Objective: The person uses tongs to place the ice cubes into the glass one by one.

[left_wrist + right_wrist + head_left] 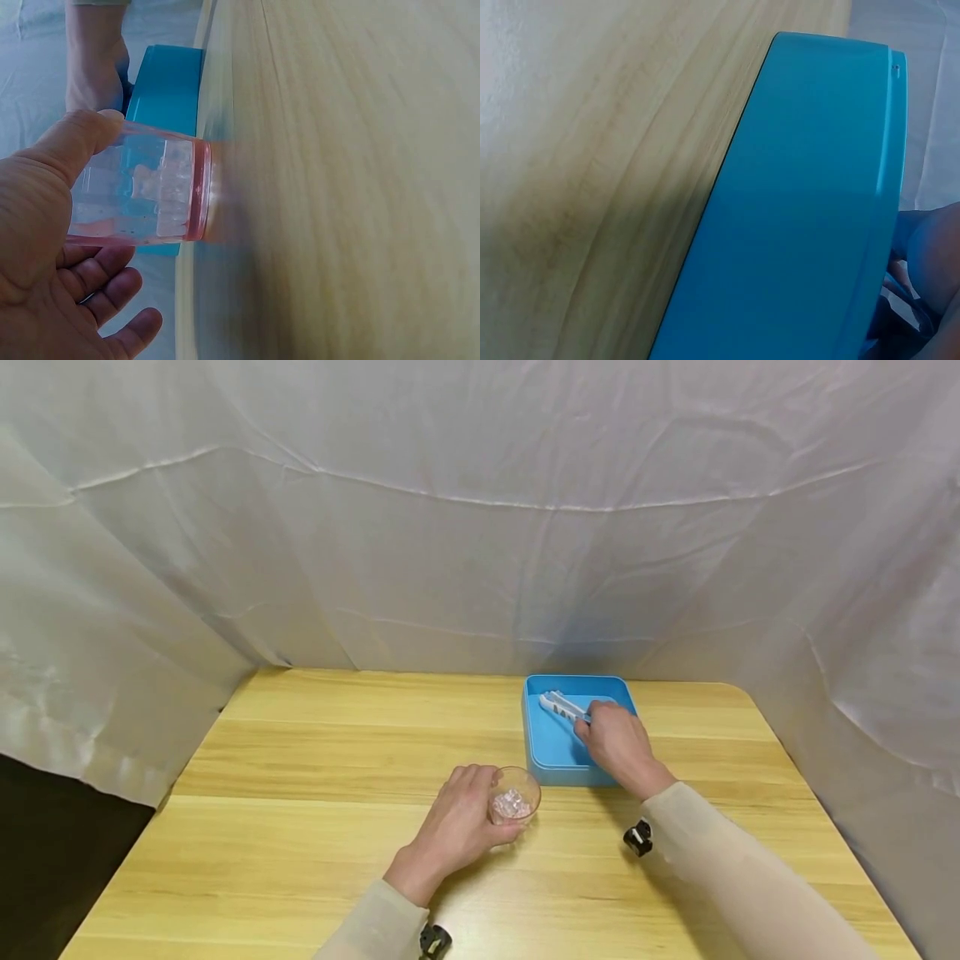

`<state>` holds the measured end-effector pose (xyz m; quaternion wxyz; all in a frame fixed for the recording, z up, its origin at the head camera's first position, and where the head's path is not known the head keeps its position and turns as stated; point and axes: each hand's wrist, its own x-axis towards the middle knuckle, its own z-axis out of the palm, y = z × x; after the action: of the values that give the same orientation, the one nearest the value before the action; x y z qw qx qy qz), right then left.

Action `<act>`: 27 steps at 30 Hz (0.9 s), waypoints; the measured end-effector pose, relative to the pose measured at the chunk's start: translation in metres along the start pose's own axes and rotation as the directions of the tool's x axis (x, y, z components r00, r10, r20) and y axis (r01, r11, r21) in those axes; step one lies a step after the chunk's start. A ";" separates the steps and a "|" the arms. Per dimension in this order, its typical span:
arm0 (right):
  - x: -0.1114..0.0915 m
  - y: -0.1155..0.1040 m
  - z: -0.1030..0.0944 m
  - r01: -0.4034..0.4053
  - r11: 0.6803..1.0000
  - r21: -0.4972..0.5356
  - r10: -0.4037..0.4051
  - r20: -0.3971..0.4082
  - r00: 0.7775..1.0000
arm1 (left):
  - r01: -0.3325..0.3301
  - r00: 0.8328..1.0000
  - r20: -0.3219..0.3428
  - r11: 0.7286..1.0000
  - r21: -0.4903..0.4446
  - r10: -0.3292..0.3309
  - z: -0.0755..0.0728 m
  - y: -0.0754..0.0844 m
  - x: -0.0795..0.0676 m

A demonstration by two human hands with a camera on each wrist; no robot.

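My left hand [459,817] holds a clear, pink-tinted glass [536,795] upright on the table, thumb on the near side and fingers on the far side. Clear, ice-like pieces [512,804] lie at its bottom; the left wrist view shows them through the wall of the glass [105,191]. Over the blue box [573,777], my right hand [621,745] grips white tongs [561,706] with dark triangular marks. Their visible end points left, inside the box. In the right wrist view the box wall [795,195] hides most of the hand's grip.
The open box stands at the far edge of the wooden table [300,760], just beyond the glass. Pale grey cloth [450,560] hangs behind the table and along both sides. A black wrist device [638,837] sits under the right sleeve, and another [434,941] by the left.
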<state>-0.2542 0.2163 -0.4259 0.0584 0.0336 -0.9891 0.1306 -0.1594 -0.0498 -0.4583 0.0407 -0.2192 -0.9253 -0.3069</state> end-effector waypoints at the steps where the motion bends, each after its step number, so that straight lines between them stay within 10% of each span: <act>1: 0.000 0.000 0.000 -0.001 1.000 0.003 0.000 0.004 1.000 | 0.000 1.000 0.000 1.000 0.000 0.000 0.000 0.000 0.000; 27: -0.065 -0.003 -0.045 0.095 0.986 0.134 -0.090 -0.048 0.995 | -0.004 1.000 -0.010 1.000 -0.001 0.004 -0.002 0.000 0.000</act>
<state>-0.1850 0.2287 -0.3904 0.0828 0.0806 -0.9738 0.1958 -0.1590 -0.0506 -0.4569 0.0457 -0.2197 -0.9244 -0.3085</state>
